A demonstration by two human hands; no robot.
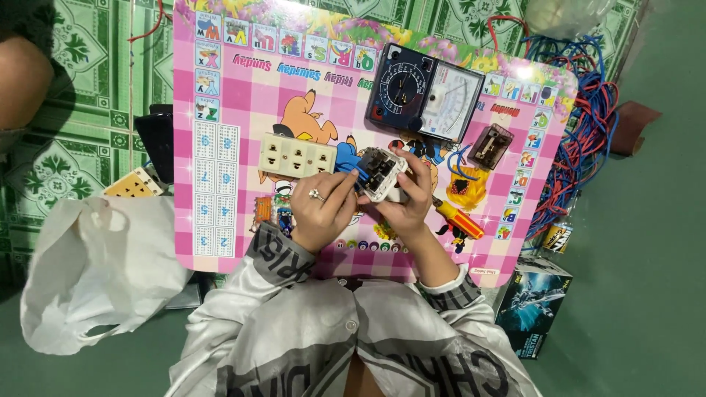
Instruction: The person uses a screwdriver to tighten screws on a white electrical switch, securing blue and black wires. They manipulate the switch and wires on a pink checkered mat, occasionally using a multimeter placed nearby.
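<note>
**Both hands on a white switch module over a pink tabletop**

Head view: the left hand, with a ring on one finger, pinches a blue wire between narrow fingers right at the edge of a white switch module. The right hand cradles that module from the other side, its fingers curled closed around the housing, which is lifted just above the tabletop, near its middle. The tabletop is a small pink checked one printed with cartoon figures and letter tiles.

Just beside the left hand lies a cream socket plate with three outlets. Beyond the module sits a black analog multimeter. To its right lies a small brown translucent switch part. A screwdriver with a yellow and red handle lies under the right wrist. A tangle of red and blue wires spills over the tabletop's far right edge. On the green floor, a white plastic bag lies at the left and a dark cardboard box at the right.
</note>
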